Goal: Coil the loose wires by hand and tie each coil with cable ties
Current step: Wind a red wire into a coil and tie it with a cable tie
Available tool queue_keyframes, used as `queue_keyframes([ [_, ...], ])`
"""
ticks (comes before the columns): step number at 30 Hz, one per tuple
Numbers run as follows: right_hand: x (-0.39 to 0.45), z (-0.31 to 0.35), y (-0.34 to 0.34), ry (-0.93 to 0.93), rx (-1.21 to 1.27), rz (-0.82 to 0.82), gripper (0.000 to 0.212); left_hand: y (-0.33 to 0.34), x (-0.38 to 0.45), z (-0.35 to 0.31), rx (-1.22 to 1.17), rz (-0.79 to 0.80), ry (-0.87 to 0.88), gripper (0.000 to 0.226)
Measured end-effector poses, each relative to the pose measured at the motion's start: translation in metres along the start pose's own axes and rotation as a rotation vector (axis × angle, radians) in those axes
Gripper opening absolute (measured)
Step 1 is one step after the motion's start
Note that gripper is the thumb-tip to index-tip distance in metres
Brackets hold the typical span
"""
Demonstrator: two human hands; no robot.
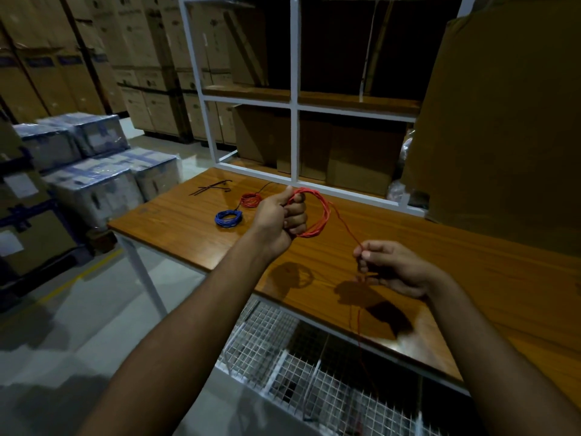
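My left hand [283,215] grips a red wire coil [320,215] held upright above the wooden table [408,247]. A loose strand runs from the coil down to my right hand [390,265], which pinches it between thumb and fingers. The strand's tail hangs below the table's front edge. Farther back on the table lie a tied blue coil [228,218] and a smaller red coil [251,199]. Several black cable ties [210,187] lie at the table's far left corner.
A white-framed shelf unit [295,99] with cardboard boxes stands at the table's back. A large brown box [503,121] sits at the right. Wire mesh racking [298,357] lies under the table's front. Wrapped cartons [94,171] stand on the floor at left.
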State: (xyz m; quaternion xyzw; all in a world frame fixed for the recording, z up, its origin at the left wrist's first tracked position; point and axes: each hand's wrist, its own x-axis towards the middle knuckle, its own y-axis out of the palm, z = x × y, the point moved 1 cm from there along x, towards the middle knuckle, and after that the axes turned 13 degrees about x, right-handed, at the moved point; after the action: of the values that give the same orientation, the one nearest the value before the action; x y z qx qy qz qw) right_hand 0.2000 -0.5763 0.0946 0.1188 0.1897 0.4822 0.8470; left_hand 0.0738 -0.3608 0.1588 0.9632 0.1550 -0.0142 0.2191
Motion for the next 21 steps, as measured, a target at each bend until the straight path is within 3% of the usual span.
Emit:
queue_keyframes([
  [3, 0.004, -0.018, 0.026, -0.052, -0.055, -0.246, 0.016, 0.006, 0.005, 0.001, -0.009, -0.047, 0.034, 0.041],
  [6, 0.003, -0.027, 0.060, -0.113, -0.619, -0.513, 0.033, 0.010, 0.011, 0.003, 0.055, -0.118, 0.075, 0.040],
  [9, -0.012, -0.018, 0.097, -0.021, -1.270, -0.343, 0.027, 0.012, 0.014, 0.007, 0.166, -0.184, 0.109, 0.039],
  [11, -0.022, -0.007, 0.115, 0.004, -1.466, -0.131, 0.025, 0.013, 0.014, 0.011, 0.231, -0.207, 0.120, 0.038],
  [13, -0.026, 0.006, 0.123, -0.083, -1.601, -0.074, 0.037, 0.016, 0.013, 0.016, 0.274, -0.199, 0.119, 0.038],
  [15, -0.029, 0.020, 0.126, -0.290, -1.625, -0.187, 0.035, 0.018, 0.011, 0.023, 0.304, -0.190, 0.119, 0.036],
  [19, -0.032, 0.038, 0.119, -0.838, -1.343, -0.467, 0.009, 0.025, 0.005, 0.034, 0.324, -0.146, 0.122, 0.035],
  [21, -0.031, 0.040, 0.113, -0.862, -1.308, -0.606, 0.023, 0.028, 0.001, 0.038, 0.336, -0.118, 0.108, 0.033],
])
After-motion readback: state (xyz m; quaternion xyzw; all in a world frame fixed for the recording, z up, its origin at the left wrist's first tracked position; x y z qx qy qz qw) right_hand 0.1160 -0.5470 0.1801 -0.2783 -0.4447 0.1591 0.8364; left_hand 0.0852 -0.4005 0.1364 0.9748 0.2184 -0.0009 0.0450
